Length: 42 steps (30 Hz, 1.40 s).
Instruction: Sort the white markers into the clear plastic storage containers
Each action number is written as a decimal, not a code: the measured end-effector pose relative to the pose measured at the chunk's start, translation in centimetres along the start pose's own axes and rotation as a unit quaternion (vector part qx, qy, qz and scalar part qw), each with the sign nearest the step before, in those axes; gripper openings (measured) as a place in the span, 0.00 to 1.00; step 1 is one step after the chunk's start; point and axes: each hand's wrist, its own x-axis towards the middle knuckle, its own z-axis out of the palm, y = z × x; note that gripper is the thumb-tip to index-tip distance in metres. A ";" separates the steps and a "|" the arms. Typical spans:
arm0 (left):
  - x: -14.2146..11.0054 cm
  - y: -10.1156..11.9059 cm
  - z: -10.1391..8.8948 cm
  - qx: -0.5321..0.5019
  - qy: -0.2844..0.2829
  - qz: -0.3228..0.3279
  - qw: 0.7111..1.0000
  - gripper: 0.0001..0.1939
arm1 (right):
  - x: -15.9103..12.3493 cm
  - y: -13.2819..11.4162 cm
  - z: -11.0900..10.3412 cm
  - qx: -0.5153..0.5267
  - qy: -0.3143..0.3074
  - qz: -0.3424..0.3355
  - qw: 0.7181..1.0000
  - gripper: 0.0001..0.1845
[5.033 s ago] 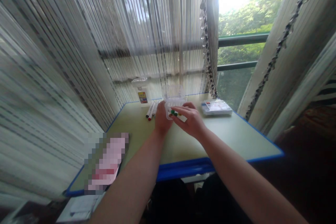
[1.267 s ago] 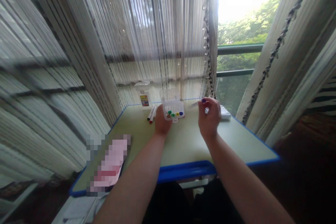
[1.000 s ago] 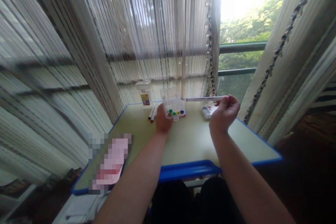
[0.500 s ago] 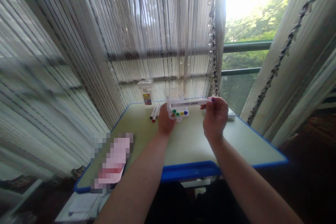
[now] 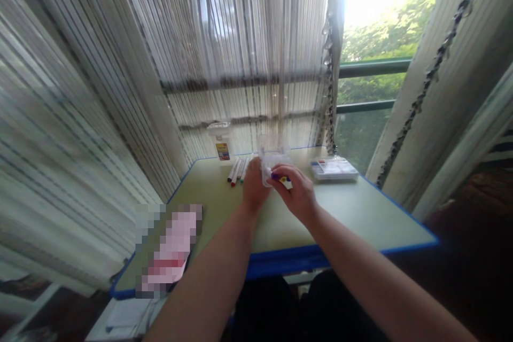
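Note:
A clear plastic marker case [image 5: 274,150] stands on the pale green desk [image 5: 360,208] with its open end toward me. My left hand [image 5: 254,188] is closed round the case's left side. My right hand [image 5: 297,195] is at the case's open front, fingers pinched on a marker with a purple cap [image 5: 276,176]; the marker's body is hidden inside the case or behind my fingers. A yellow cap [image 5: 284,179] shows just beside the purple one.
Three loose markers [image 5: 237,170] lie left of the case. A white bottle [image 5: 222,141] stands at the back. A flat clear box [image 5: 334,167] lies to the right. A blurred pink item [image 5: 168,250] lies near the front left corner. Striped curtains hang close behind.
My right hand held the purple-capped marker level in the air to the right, then brought it down and left to the case's open front. My left hand stayed on the case.

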 end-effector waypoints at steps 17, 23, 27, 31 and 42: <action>0.0 -0.3 0.5 0.020 -0.033 0.008 0.999 0.12 | -0.2 1.7 0.1 -0.016 -0.064 0.075 0.995 0.05; 0.0 -0.2 0.5 -0.014 -0.037 0.015 0.999 0.15 | -0.1 1.5 0.0 -0.017 -0.023 0.099 0.995 0.05; 0.0 -0.1 0.3 -0.023 -0.037 0.011 0.999 0.16 | 0.2 1.2 -0.3 -0.060 -0.003 0.073 0.995 0.04; -0.1 -0.1 0.3 -0.020 -0.029 -0.001 0.999 0.17 | 0.5 1.2 -0.5 -0.075 0.008 0.048 0.996 0.05; 0.1 -0.2 0.0 -0.015 -0.015 -0.008 1.000 0.17 | 0.5 1.8 -1.0 -0.077 -0.021 -0.004 0.997 0.07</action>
